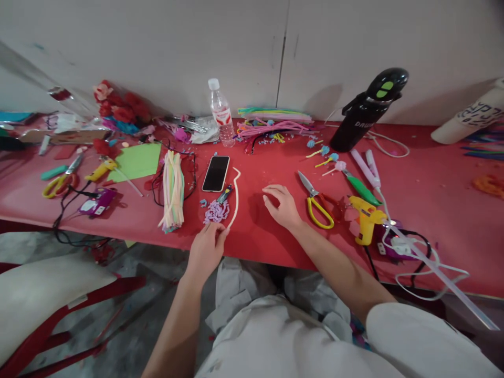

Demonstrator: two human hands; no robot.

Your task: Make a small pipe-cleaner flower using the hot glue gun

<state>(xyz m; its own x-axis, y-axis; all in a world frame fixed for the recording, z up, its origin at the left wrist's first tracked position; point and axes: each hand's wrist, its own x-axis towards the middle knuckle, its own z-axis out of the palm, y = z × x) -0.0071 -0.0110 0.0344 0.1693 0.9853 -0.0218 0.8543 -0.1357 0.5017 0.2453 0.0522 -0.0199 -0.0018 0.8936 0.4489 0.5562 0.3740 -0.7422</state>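
Note:
My left hand (208, 247) is at the front edge of the red table (433, 194), its fingers pinched on the lower end of a cream pipe cleaner (237, 197) that curves up toward a black phone (216, 173). A small heap of lilac pipe-cleaner pieces (216, 211) lies just left of it. My right hand (280, 206) rests palm down on the table with its fingers spread, holding nothing. Yellow-handled scissors (317, 202) lie just right of that hand.
A yellow glue gun (367, 219) with cable, a black bottle (368, 107), a water bottle (221, 113), a bundle of pastel pipe cleaners (172, 191), green paper (137, 161), more scissors (59, 181) and red flowers (120, 107) crowd the table. A red chair (47, 304) stands at left.

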